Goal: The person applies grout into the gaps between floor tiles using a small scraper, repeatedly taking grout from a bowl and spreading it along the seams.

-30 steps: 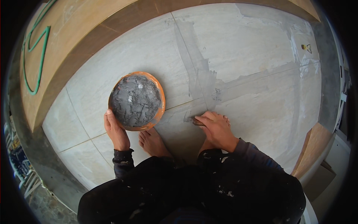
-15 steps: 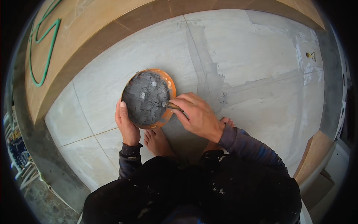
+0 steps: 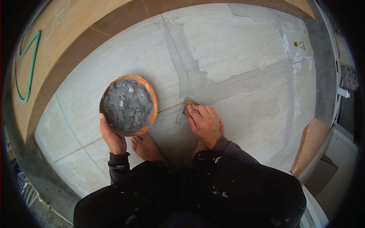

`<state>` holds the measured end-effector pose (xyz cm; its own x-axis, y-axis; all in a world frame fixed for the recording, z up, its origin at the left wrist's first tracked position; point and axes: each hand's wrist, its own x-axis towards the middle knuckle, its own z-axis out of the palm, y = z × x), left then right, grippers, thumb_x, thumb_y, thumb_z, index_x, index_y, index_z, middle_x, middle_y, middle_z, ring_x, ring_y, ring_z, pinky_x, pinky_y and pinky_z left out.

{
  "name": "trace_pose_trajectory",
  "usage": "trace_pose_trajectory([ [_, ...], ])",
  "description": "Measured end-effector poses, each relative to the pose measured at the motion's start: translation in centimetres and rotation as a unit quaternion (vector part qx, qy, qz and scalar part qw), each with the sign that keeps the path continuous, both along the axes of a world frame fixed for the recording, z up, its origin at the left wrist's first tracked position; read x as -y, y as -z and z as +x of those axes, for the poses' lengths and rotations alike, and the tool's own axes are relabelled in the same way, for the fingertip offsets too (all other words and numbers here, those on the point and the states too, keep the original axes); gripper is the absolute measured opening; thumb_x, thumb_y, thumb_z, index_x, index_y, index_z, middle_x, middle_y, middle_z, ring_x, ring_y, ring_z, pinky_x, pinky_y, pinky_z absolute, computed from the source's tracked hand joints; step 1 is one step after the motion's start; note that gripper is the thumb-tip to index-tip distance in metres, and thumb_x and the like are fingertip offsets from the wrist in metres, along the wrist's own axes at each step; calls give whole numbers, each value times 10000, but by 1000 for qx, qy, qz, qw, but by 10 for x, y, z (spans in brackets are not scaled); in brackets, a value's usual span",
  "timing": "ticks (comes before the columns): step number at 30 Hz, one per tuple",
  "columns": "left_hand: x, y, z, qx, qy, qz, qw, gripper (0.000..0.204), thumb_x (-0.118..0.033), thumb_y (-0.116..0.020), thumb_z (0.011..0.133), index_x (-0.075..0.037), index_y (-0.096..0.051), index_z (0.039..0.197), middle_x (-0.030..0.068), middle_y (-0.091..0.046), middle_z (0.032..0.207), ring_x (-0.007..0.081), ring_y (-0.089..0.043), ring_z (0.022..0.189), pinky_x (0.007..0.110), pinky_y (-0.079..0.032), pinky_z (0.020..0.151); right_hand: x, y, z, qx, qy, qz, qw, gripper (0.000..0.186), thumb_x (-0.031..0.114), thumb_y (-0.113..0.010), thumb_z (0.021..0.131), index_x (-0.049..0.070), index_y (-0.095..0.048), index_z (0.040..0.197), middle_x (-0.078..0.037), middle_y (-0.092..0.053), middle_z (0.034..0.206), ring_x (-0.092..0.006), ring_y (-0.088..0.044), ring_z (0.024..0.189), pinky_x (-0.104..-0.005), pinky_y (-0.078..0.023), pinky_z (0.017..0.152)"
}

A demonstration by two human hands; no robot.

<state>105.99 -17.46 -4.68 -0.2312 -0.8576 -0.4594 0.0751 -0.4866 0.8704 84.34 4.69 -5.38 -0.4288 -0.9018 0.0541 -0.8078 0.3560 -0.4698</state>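
An orange bowl (image 3: 153, 99) of thick grey grout (image 3: 127, 108) rests in my left hand (image 3: 113, 137), which grips its near-left rim. Two pale lumps sit on the grout's surface. Low over the tiled floor, my right hand (image 3: 206, 123) is closed on a small flat brown scraper (image 3: 189, 108). The scraper's edge is at the tile joint (image 3: 172, 107), beside a fresh grey smear (image 3: 178, 118). Whether its lower edge touches the tile cannot be made out exactly. My fingers cover part of the scraper.
Grey grout film (image 3: 190, 70) covers the joints ahead and to the right. My bare feet (image 3: 147, 147) stand on the pale tiles. A tan step (image 3: 72, 41) with a green hose (image 3: 31, 76) curves along the far left. A brass-coloured fitting (image 3: 299, 45) lies at the far right.
My right hand has moved the scraper from the bowl's rim down to the floor joint. The bowl has shifted a little left in view, and the whole view has shifted too.
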Motion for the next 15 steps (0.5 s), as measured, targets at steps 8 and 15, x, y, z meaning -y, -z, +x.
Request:
trace_pose_trajectory([
  [8,2,-5,1,-6,-1,3,1000,619,-472,-424,1126,50,-519,1444,139,-613,1400,228,-606,1261,384,-479,1079,13,3,-35,-13,51,-45,998,399,99,-795,765,75,-732,1158,-14,-641,1079,-232,-588,960,-399,-459,820],
  [15,1,-2,3,-5,-2,9,1000,607,-462,-414,1131,44,-515,1449,140,-609,1404,226,-602,1270,384,-480,1079,-13,-14,4,115,-62,48,990,388,72,-796,763,75,-734,1146,-25,-650,1100,-259,-590,984,-409,-468,842],
])
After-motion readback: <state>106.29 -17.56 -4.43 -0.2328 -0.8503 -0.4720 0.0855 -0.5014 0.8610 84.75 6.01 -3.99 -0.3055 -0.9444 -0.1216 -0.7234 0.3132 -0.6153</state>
